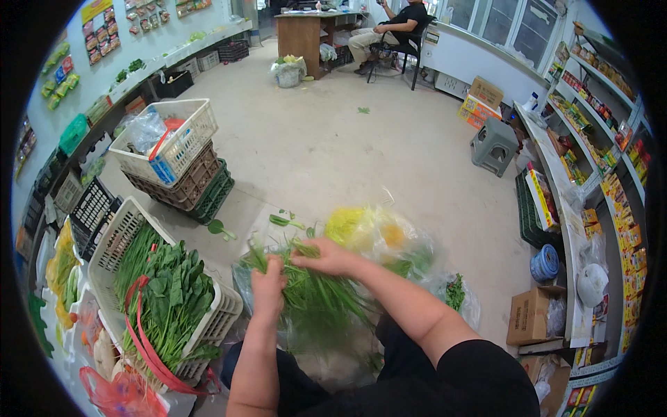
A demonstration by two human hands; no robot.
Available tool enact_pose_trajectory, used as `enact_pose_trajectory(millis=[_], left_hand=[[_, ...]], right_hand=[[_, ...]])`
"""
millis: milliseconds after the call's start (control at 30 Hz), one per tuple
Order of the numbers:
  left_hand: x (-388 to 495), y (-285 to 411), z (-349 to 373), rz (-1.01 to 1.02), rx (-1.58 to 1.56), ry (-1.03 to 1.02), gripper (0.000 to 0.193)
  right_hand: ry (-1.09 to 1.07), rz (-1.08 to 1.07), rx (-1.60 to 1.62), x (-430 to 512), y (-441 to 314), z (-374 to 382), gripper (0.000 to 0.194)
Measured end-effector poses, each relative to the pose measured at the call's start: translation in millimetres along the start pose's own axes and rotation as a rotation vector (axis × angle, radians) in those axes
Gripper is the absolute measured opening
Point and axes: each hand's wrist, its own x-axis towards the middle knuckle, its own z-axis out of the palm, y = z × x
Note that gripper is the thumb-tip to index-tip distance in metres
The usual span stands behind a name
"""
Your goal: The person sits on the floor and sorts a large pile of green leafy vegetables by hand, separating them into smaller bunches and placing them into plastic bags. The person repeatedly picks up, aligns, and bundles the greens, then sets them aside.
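Note:
My left hand [269,284] is closed around some thin green stalks, their ends standing up beyond the fist. Just to its right, my right hand [325,256] pinches more of the long, thin green leaves [325,297], which look like Chinese chives and hang blurred below both hands. Clear plastic bags lie under and around the greens. Beyond my right forearm sits a clear plastic bag [372,227] with yellow and green vegetables. A few loose green leaves [284,221] lie on the floor past my hands. Bunched leafy greens [180,292] fill a white plastic crate at my left.
The white plastic crate [96,268] stands close at my left, with stacked crates [172,180] beyond it. A grey plastic stool [495,143], a cardboard box [526,318] and stocked shelves line the right. At the far desk [298,44], a person [401,26] sits in a black chair.

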Motion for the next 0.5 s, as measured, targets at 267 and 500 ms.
enact_pose_trajectory(millis=[267, 500], left_hand=[[-0.6, 15.6, 2.3, -0.055, 0.278, 0.031, 0.028], [-7.5, 19.5, 14.9, -0.069, 0.258, -0.078, 0.028]], right_hand=[[0.096, 0.181, 0.082, -9.4, -13.4, -18.4, 0.032], [0.189, 0.124, 0.021, -0.5, -13.8, -11.1, 0.029]])
